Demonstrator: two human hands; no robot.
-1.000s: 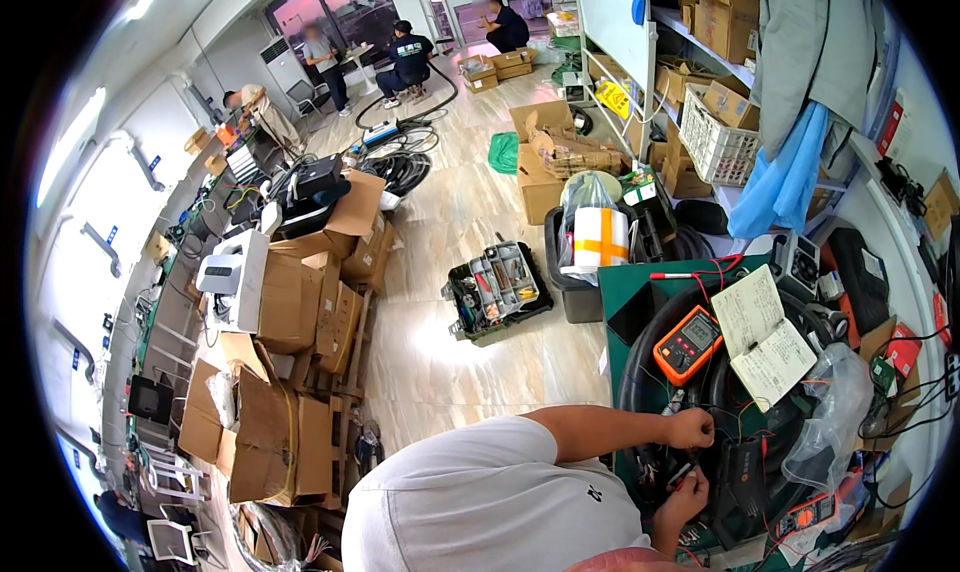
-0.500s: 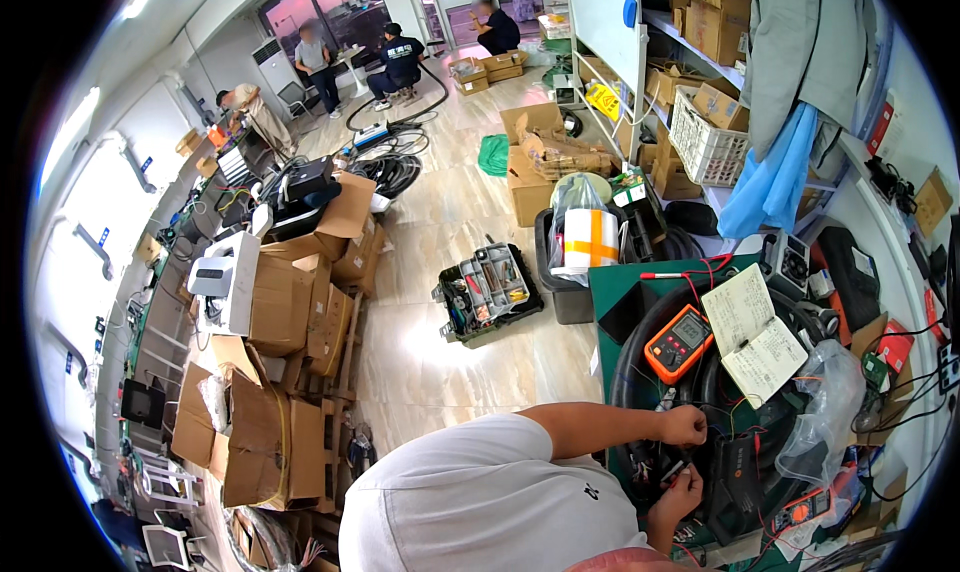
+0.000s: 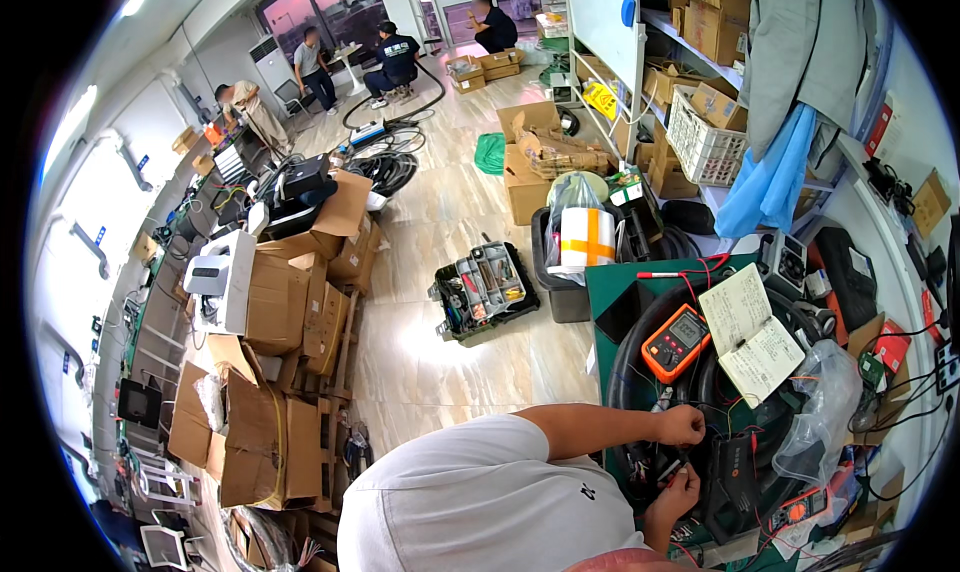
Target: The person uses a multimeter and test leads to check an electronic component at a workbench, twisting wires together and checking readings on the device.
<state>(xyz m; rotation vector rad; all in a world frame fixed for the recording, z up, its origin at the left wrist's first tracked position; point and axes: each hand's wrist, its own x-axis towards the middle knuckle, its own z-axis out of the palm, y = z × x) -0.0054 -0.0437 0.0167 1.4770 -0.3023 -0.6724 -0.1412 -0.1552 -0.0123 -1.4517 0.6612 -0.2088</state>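
My left hand [image 3: 682, 425] is closed above the green-topped table, its fingers pinched together; what they hold, if anything, is too small to make out. Just below it, my right hand [image 3: 681, 491] grips a small dark piece with a pale edge [image 3: 671, 469]. Thick black cable [image 3: 627, 377] coils around and under both hands. Right of my right hand lies a black tool-like case [image 3: 735, 482]. An orange multimeter [image 3: 676, 343] with a lit screen rests on the coil beyond my left hand, beside an open notebook [image 3: 750, 334] with handwriting.
A second orange meter [image 3: 800, 509] and a clear plastic bag [image 3: 825, 407] lie at the table's right. On the floor sits an open toolbox [image 3: 484, 290]. Cardboard boxes [image 3: 275, 302] are stacked at left. Several people, one a crouching person [image 3: 493, 27], are at the far end.
The whole view has shifted very slightly to the left. Both hands keep nearly the same closed pose and place over the cable.
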